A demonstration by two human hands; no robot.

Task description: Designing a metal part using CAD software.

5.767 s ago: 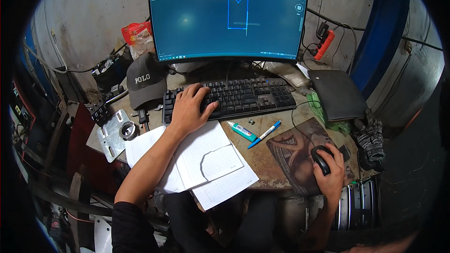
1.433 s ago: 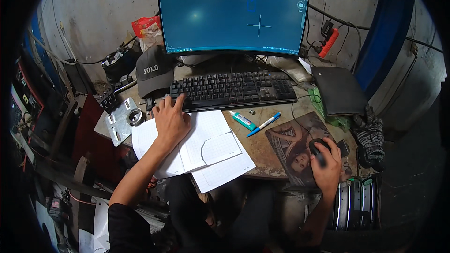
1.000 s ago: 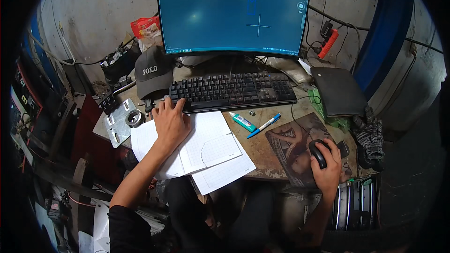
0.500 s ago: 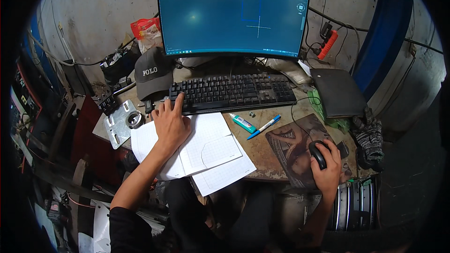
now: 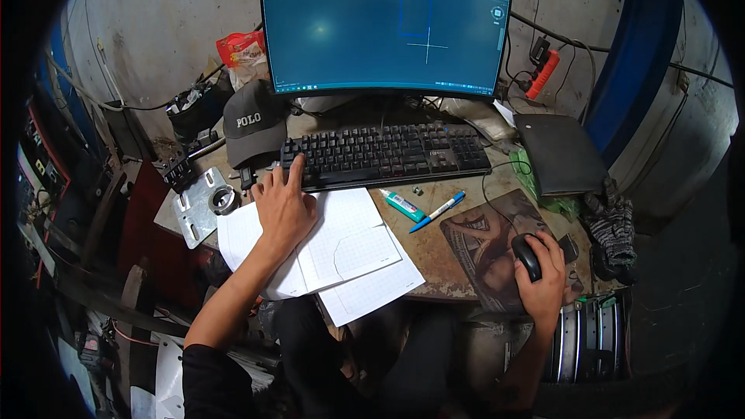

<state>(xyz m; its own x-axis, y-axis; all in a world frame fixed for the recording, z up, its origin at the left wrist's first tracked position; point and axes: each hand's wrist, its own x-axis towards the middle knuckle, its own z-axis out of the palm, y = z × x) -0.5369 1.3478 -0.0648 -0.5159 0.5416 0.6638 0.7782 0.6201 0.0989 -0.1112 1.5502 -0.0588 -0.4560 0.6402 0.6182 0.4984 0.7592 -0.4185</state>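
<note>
My left hand (image 5: 285,208) lies over the gridded paper sheets (image 5: 361,252), its index finger stretched onto the left end of the black keyboard (image 5: 388,152). Its other fingers are partly bent, and nothing is held in it. At the right, my right hand (image 5: 543,275) is wrapped round a black computer mouse (image 5: 527,257) on a dark printed mouse pad (image 5: 477,244). Behind the keyboard stands a curved monitor (image 5: 372,39) with a drawing program, a crosshair and a blue outline. A sketched line shows on the top sheet.
Between the hands lie a blue-and-white pen (image 5: 437,212), a teal-and-white tube (image 5: 403,206) and small metal nuts (image 5: 417,191). A dark cap (image 5: 254,128), a slotted metal plate (image 5: 194,213) and a metal ring (image 5: 223,200) sit at left. A black folder (image 5: 560,155) and knitted gloves (image 5: 611,233) are at right.
The crosshair on the screen has shifted very slightly left. Both hands keep their places on the keyboard and the mouse.
</note>
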